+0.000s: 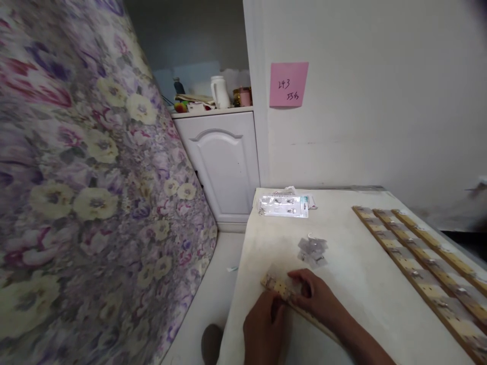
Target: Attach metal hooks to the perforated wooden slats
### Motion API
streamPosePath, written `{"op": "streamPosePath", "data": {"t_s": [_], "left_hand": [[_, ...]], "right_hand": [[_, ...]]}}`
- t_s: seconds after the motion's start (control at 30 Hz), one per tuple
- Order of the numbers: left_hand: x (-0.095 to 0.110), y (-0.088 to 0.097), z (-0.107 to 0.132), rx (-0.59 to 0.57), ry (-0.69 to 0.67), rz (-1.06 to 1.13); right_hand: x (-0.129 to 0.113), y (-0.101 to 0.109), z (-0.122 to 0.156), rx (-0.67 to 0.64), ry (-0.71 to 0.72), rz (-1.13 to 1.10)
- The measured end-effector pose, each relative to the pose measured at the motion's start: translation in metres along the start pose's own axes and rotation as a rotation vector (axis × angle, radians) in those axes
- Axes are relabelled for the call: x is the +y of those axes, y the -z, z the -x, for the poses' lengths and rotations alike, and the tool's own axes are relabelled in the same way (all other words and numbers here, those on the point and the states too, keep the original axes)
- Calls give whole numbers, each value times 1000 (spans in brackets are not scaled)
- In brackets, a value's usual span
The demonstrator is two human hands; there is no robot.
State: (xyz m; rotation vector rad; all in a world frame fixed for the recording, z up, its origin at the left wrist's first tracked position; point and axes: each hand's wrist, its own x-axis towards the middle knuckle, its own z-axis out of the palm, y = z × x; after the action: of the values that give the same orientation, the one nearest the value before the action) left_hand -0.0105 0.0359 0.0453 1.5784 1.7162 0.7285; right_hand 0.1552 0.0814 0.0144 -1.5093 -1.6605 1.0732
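- My left hand (262, 322) is bent in close at the strip's near edge, fingers drawn narrow; I cannot tell whether they pinch it.
- My right hand (317, 296) arches over the same strip, index finger and thumb curved with a small gap; whether anything sits between their tips I cannot tell.
- The wooden strip (280, 288) lies slantwise on the pale surface (353, 253), its far end poking out just past my left fingers, its other end running under my right wrist.
- Just beyond my right hand is a loose cluster of see-through hook pieces (312, 251).
- Farther out, ahead of both hands, lie clear-fronted packages (283, 207) with metal hooks showing.
- Well to the right of my hands, three longer strips (414, 274) lie side by side, fitted with clear plates and metal hooks.
- Left of my hands hangs a flowered curtain (95, 177).
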Motion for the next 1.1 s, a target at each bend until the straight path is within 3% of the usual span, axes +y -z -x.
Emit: {"op": "streamPosePath", "data": {"t_s": [0.37, 0.57, 0.67, 0.83, 0.97, 1.1], "left_hand": [[5, 0, 1, 40, 4, -1], [-1, 8, 0, 55, -48, -10], [0, 16, 0, 133, -56, 5], [4, 29, 1, 257, -44, 64], [5, 34, 2, 273, -37, 93], [4, 35, 3, 309, -61, 102]], "right_hand": [[8, -2, -5, -30, 17, -2], [6, 2, -3, 30, 6, 13], [10, 21, 19, 82, 4, 24], [37, 58, 85, 118, 18, 213], [54, 63, 119, 218, 28, 347], [52, 59, 125, 214, 8, 417]]}}
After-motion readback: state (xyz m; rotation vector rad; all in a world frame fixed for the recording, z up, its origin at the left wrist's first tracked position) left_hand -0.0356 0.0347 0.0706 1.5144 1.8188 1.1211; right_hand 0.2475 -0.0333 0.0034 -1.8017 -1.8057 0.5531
